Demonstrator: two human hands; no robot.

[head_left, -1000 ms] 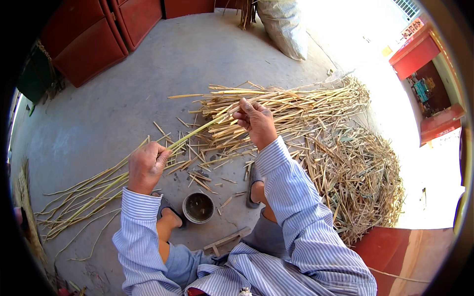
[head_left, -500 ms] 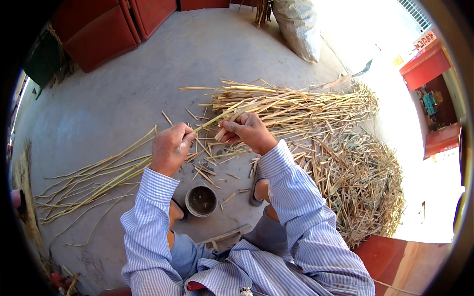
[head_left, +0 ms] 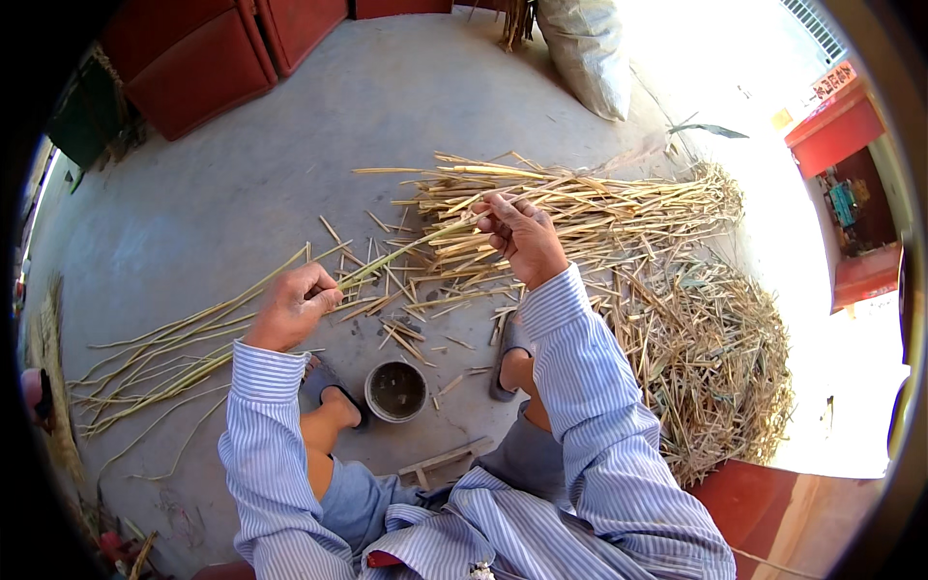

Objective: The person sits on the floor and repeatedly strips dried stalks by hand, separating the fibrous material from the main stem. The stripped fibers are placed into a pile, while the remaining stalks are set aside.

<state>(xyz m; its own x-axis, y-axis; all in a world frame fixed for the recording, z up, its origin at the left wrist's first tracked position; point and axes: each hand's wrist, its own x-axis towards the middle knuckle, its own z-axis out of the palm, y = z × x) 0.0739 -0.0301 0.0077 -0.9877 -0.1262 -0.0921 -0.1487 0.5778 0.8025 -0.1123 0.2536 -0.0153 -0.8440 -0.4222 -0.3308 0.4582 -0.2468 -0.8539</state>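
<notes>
A long greenish-yellow plant stalk (head_left: 394, 257) stretches slantwise between my hands, rising to the right. My left hand (head_left: 293, 307) is closed around its lower part, thumb pressed to the fingers. Higher up, my right hand (head_left: 522, 238) pinches the stalk's other end. Behind and right of that hand lies a bundle of dry straw-coloured stalks (head_left: 599, 203). Thin peeled-looking stems (head_left: 184, 362) fan out on the floor beyond my left hand. Short cut pieces (head_left: 404, 340) are scattered beneath the stalk.
Between my feet stands a round bowl (head_left: 395, 391) with dark liquid. A heap of dry husks (head_left: 710, 367) spreads at the right. A filled pale sack (head_left: 585, 58) and dark red seats (head_left: 198, 72) stand at the back. A small wooden frame (head_left: 445, 462) lies near my knees.
My hands have drawn apart: the left went left and downward, the right went right and a little up. More of the stalk shows between them. A long leaf at the far right has shifted.
</notes>
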